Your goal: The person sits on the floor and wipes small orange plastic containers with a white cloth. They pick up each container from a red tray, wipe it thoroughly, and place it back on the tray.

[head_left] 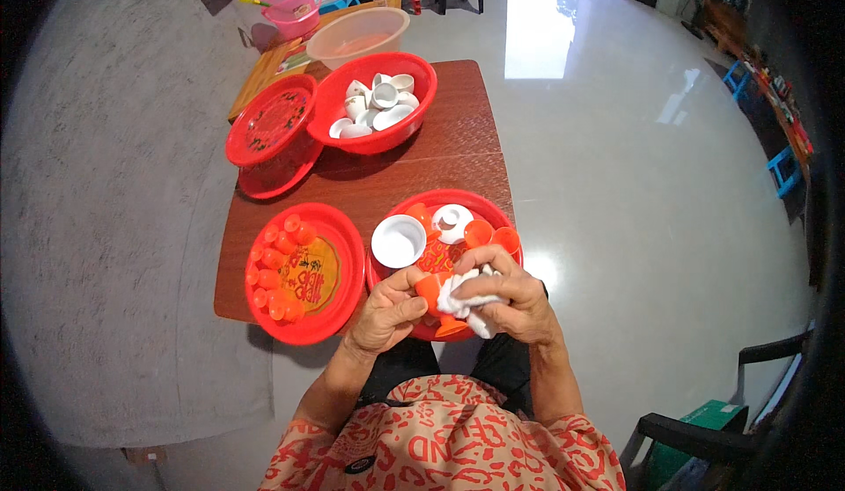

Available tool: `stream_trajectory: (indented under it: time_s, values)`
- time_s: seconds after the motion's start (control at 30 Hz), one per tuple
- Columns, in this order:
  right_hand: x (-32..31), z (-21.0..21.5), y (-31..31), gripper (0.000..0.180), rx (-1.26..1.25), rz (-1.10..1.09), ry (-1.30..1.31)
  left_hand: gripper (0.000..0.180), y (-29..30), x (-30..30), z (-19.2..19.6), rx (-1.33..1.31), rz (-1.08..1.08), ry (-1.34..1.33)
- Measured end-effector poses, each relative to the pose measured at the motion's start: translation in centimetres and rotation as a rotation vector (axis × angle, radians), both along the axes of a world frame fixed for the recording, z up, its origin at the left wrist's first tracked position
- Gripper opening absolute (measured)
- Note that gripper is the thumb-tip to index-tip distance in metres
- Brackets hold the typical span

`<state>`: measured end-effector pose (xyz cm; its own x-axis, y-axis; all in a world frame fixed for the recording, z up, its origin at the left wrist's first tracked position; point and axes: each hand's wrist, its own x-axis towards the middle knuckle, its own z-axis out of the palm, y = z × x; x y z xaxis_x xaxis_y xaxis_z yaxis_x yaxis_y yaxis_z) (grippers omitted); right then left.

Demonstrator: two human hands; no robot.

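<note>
Over the near right red tray (489, 206), my left hand (387, 315) pinches a small orange cup (429, 291) between thumb and fingers. My right hand (521, 304) is closed round a crumpled white cloth (469, 301) pressed against the cup's side. An orange flared foot (451, 325) shows below the cloth; whether it belongs to the held cup I cannot tell. On this tray are a white bowl (399, 243), a white lid-like piece (452, 223) and several orange cups (478, 232). Several more orange cups (282, 262) stand grouped on the left red tray (341, 266).
Farther up the brown table (458, 156), a red basin (414, 73) holds several white cups and spoons. Beside it lie stacked red trays (264, 125). Behind stand a pale basin (361, 33) and a pink basin (295, 20). A black chair (704, 443) is at the lower right.
</note>
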<state>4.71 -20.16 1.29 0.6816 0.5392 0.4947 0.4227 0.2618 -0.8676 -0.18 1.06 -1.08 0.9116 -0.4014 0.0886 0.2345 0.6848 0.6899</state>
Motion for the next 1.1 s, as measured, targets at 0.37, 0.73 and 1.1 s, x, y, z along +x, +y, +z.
stream_trajectory:
  time_s: [0.37, 0.73, 1.1]
  values:
    - [-0.3, 1.7, 0.5, 0.040, -0.117, -0.092, -0.295, 0.021, 0.0, -0.1, 0.3, 0.209, -0.040, -0.064]
    - [-0.1, -0.7, 0.5, 0.032, -0.016, -0.227, 0.029, 0.018, 0.2, -0.1, 0.6, 0.217, 0.078, -0.163]
    - [-0.5, -1.1, -0.3, 0.027, -0.168, -0.066, -0.059, 0.015, 0.0, 0.3, 1.8, 0.383, 0.112, -0.371]
